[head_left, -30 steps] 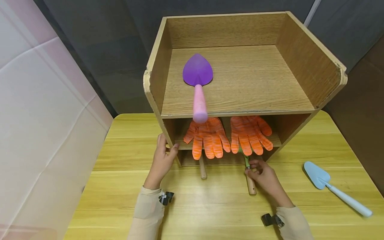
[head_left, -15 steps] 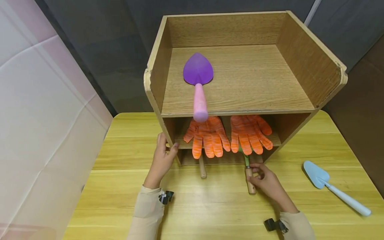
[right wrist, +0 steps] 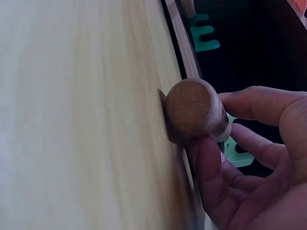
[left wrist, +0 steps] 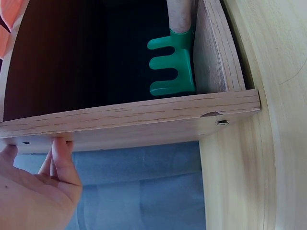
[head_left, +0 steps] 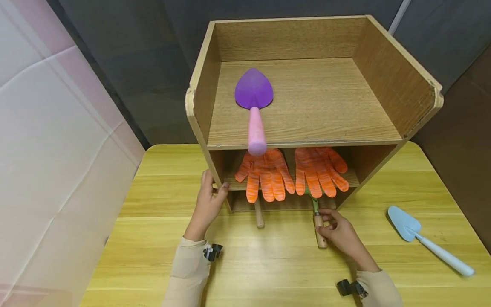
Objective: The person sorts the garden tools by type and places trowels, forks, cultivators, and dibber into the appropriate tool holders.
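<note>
My right hand [head_left: 339, 234] pinches the wooden handle of a green hand rake [head_left: 319, 232] between thumb and fingers. Its handle juts out of the lower compartment, while much of its pronged head is hidden below a glove. In the right wrist view the round handle end [right wrist: 189, 108] is close over the tabletop. My left hand [head_left: 207, 204] rests on the left side panel of the wooden shelf unit [head_left: 307, 144]; the left wrist view has its fingertips touching the panel's outer face. A second green hand rake [left wrist: 175, 67] lies inside the lower compartment, its handle [head_left: 259, 215] sticking out.
A purple trowel [head_left: 254, 91] with a pink handle lies on the top shelf, overhanging its front edge. Two orange gloves [head_left: 270, 177] hang over the middle shelf's edge. A light blue trowel [head_left: 429, 241] lies on the table [head_left: 153, 256] at right.
Over the past second my right hand has shifted slightly down along the rake handle, its thumb now lower on it. The left hand and the shelf unit stay in place.
</note>
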A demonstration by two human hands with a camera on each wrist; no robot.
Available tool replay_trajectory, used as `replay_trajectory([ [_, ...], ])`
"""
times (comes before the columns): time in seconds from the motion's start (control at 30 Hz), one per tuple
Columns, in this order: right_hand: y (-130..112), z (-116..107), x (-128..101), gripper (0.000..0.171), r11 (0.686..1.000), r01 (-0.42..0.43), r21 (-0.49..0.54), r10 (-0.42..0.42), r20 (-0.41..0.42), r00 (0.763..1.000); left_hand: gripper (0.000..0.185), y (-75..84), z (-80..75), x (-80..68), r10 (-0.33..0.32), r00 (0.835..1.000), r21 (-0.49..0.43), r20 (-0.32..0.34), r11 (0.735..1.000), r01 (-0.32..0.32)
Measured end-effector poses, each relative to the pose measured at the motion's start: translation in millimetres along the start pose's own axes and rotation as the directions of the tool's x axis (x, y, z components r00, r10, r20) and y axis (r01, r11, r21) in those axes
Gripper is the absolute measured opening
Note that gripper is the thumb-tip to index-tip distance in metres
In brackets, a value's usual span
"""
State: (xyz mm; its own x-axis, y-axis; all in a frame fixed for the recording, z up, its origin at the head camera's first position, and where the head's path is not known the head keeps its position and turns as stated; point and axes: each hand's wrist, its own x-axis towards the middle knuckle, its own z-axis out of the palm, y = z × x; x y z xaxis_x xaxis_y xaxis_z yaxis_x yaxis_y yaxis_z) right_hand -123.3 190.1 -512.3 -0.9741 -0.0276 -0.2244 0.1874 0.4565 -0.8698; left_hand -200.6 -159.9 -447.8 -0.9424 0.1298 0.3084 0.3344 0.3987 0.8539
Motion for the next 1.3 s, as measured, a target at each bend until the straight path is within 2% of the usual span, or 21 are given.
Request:
replay_trajectory([
  [0.43,3.2,0.1,9.1,0.050,0.998,0.000,0.067,0.001,-0.008,1.000,0.046,1.4,-0.2,0.9,-0.009,1.000,0.015,-0.005,1.000,0.009],
  [0.97,-8.2,-0.2,22.0,0.047,1.000,-0.017,0.024,0.019,-0.091,0.996,0.046,-0.5,-0.5,0.3,-0.010,1.000,-0.001,-0.009,1.000,0.010],
  [1.3,-9.9,3.0,25.4,0.040,1.000,-0.017,0.004,0.017,-0.171,0.985,0.048,2.3,-1.1,0.1,-0.020,1.000,0.012,-0.003,1.000,0.020],
])
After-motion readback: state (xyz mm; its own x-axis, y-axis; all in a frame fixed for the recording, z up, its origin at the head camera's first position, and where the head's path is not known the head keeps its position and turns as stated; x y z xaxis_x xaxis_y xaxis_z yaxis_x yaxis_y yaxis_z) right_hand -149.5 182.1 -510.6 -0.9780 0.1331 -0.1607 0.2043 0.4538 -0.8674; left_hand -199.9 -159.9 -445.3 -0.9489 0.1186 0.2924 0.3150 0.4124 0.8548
